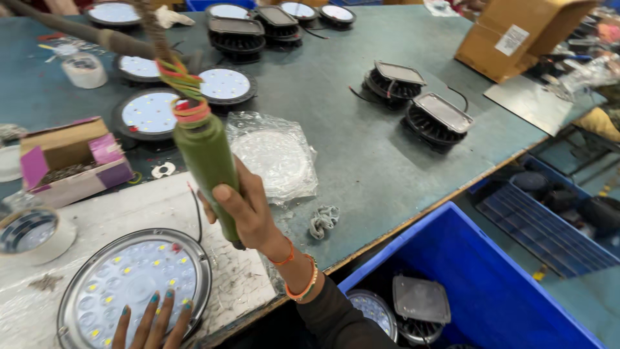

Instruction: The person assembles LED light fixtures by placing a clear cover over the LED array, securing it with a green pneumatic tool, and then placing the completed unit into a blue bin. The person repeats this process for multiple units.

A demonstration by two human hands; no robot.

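Nearest to me, my left hand (155, 320) lies flat, fingers spread wide, on the clear lens of a round lamp (132, 284). It grips nothing; the press appears to keep the lamp from turning on the white board (129, 207) under it.

Just right of the lamp, my right hand (248, 210) is closed around the lower end of a green-wrapped tool (203, 155), thumb up along its side. The tool stands nearly upright, tilted slightly left, above the board and clear of the lamp. Coloured rubber bands (184, 84) bind its top to a hanging hose (77, 32), which seems to carry the tool's weight.

Near right, below the table edge, a blue crate (478, 284) holds more lamps, within reach.

Middle distance: a clear plastic bag (274, 152) lies on the green table (361, 155) just behind the tool, and a small open box (68, 161) sits at left.

Farther: lit-face lamps (223, 84) lie face up at left; black lamps (416, 100) lie face down at right. A cardboard carton (516, 35) stands at the far right
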